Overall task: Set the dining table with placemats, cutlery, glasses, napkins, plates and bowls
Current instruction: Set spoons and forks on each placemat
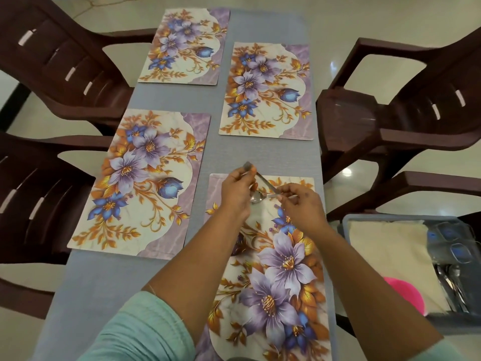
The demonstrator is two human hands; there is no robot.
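Nearest the camera, a teal sleeve (pixel 145 332) covers the left forearm at 7 o'clock, and both bare arms reach up over the near right placemat (pixel 273 269). At its far end the left hand (pixel 238 190) pinches the handle of a piece of cutlery (pixel 265 182), whose blurred top sticks out above the fingers; whether it is a knife or a fork cannot be told. Just beside it, at 3 o'clock from the left hand, the right hand (pixel 299 201) pinches the handle of a spoon (pixel 257 197), its bowl pointing toward the left hand and hovering over the mat. Three more floral placemats lie on the grey table (pixel 109 277): one at 9 o'clock (pixel 145 178), one at 12 o'clock (pixel 268 89), one at 11 o'clock (pixel 186 45). Brown chairs (pixel 406 118) flank the table. At 4 o'clock a grey tray (pixel 346 220) holds a cream cloth (pixel 385 251), glasses (pixel 460 252), more cutlery (pixel 453 285) and something pink (pixel 408 293).
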